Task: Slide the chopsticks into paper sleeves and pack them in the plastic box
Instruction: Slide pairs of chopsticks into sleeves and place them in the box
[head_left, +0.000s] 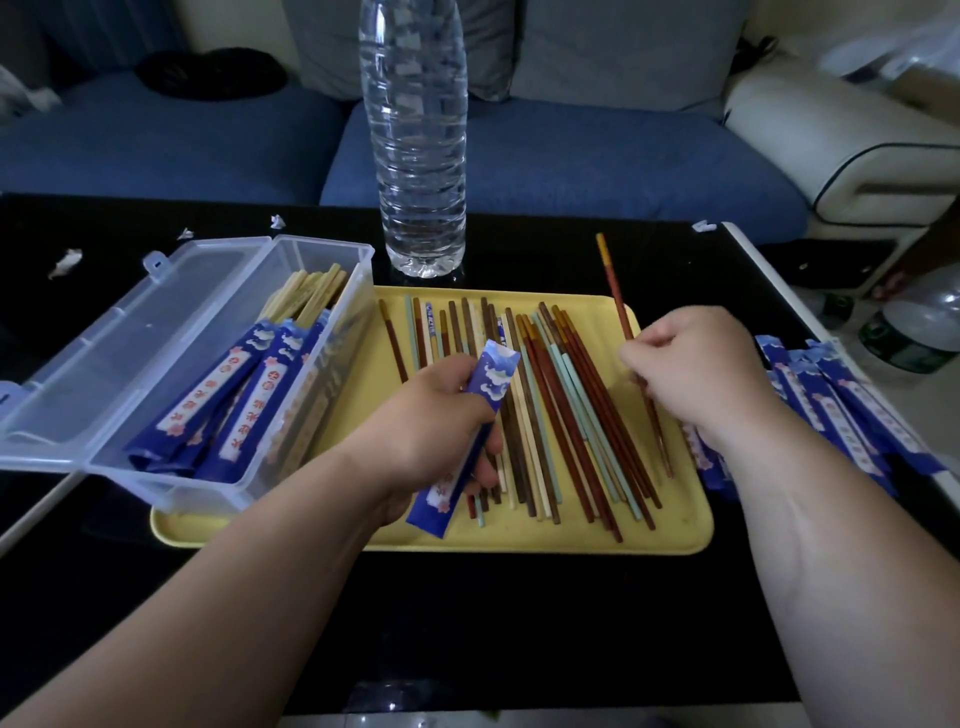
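- Black table (519, 623) fills the view, with a blue sofa (571, 171) beyond it at 12 o'clock.
- Yellow tray (675, 535) sits dead centre.
- Clear box (156, 483) at the tray's 9 o'clock, lid flung open, its near corner resting on the tray's edge. Inside, sleeved pairs (234, 405) lean with their bare ends toward 1 o'clock.
- Bottle (415, 156) stands upright just past the tray at 12 o'clock.
- Spare sleeves (852, 415) lie heaped off the tray at 3 o'clock.
- Loose chopsticks (571, 415) are fanned across the tray, roughly 12 to 6, lying between the two hands.
- Left hand (441, 415) is curled round a sleeve (491, 379), mouth toward 1 o'clock, tail toward 7.
- Right hand (696, 369) pinches a red chopstick (615, 291) lifted over the tray's right side, yellow end just shy of 12 o'clock, well apart from the sleeve's mouth.
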